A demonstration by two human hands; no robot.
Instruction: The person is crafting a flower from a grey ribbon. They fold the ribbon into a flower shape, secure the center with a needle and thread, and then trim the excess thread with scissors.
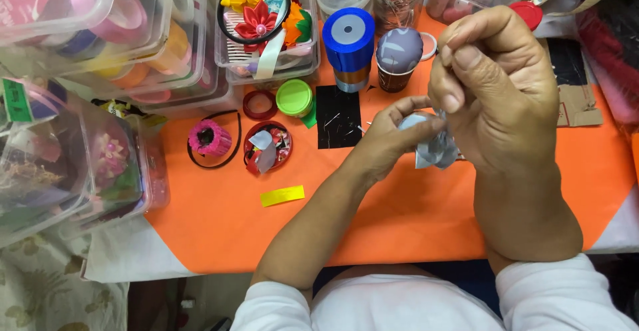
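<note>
Bright, even indoor light, colours saturated. Soft shadows under the forearms on the orange table cover point(219, 224). Glare on clear plastic boxes point(100, 31), upper left. Frame edges bow slightly; raised hand mildly soft.

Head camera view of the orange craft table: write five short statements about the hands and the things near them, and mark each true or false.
1. The left hand pinches a pale blue-grey folded fabric piece. True.
2. The right hand rests flat on the table. False: it is raised above the fabric piece, fingers pinched together.
3. The wide blue ribbon spool lies on its side. False: it stands upright on a second spool.
4. A yellow paper strip lies on the orange table cover. True.
5. The round green lid sits between the hands. False: it lies left of them.
</note>
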